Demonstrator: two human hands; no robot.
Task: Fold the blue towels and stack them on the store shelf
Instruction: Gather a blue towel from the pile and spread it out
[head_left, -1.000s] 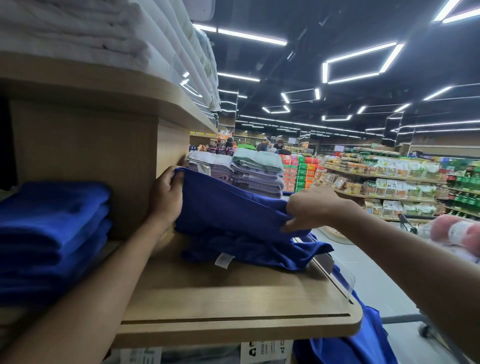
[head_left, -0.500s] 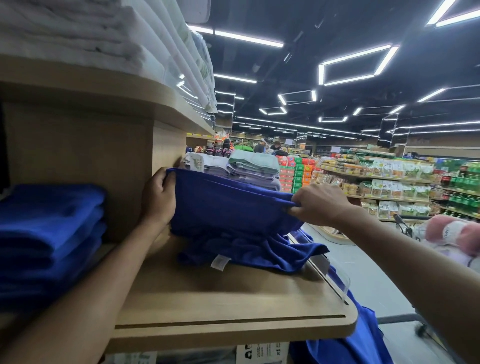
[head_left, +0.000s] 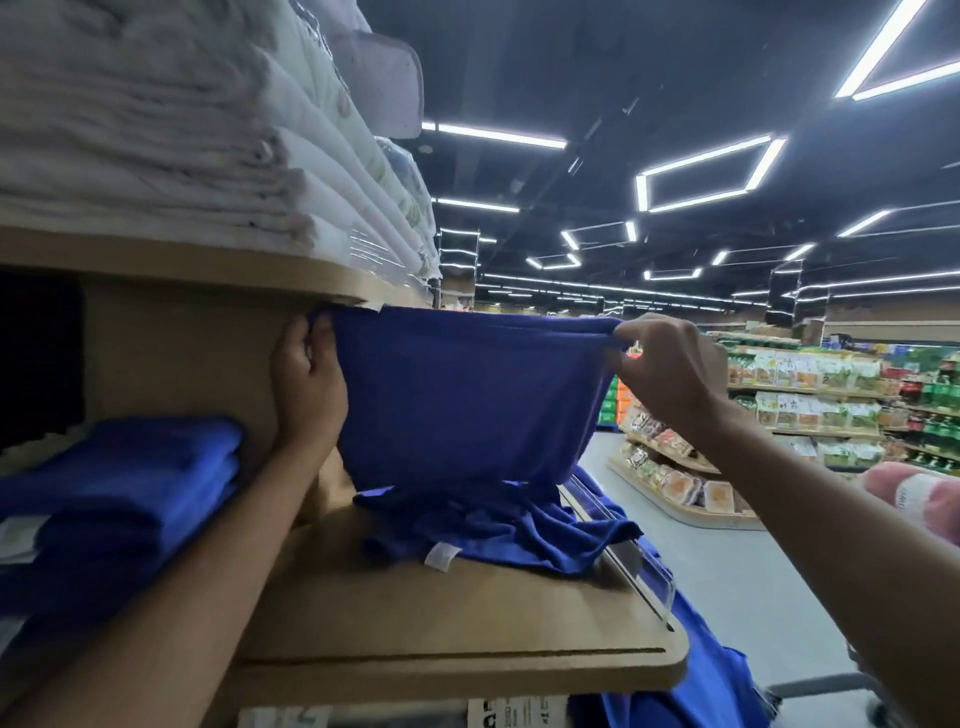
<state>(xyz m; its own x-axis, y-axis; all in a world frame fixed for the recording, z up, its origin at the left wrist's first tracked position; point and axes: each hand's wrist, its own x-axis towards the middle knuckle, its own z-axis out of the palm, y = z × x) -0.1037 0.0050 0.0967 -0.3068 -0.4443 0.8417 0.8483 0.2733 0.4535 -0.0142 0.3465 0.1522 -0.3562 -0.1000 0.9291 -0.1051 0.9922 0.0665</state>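
Observation:
A dark blue towel (head_left: 462, 395) hangs stretched between both hands above the wooden shelf (head_left: 467, 618). My left hand (head_left: 309, 387) pinches its left top corner just under the upper shelf board. My right hand (head_left: 670, 369) pinches the right top corner. The towel's lower part lies crumpled on the shelf, with a white label (head_left: 441, 556) showing. A stack of folded blue towels (head_left: 114, 499) sits at the left, behind a wooden divider (head_left: 176, 364).
Folded white towels (head_left: 171, 130) fill the upper shelf (head_left: 208, 265). A clear plastic rail (head_left: 623, 561) edges the shelf's right side. More blue cloth (head_left: 711, 686) hangs below the shelf. An aisle floor (head_left: 727, 566) and grocery shelves (head_left: 810, 395) lie to the right.
Both hands have lifted the towel higher, up to the underside of the upper shelf, and pulled it out wider. More of it now hangs flat.

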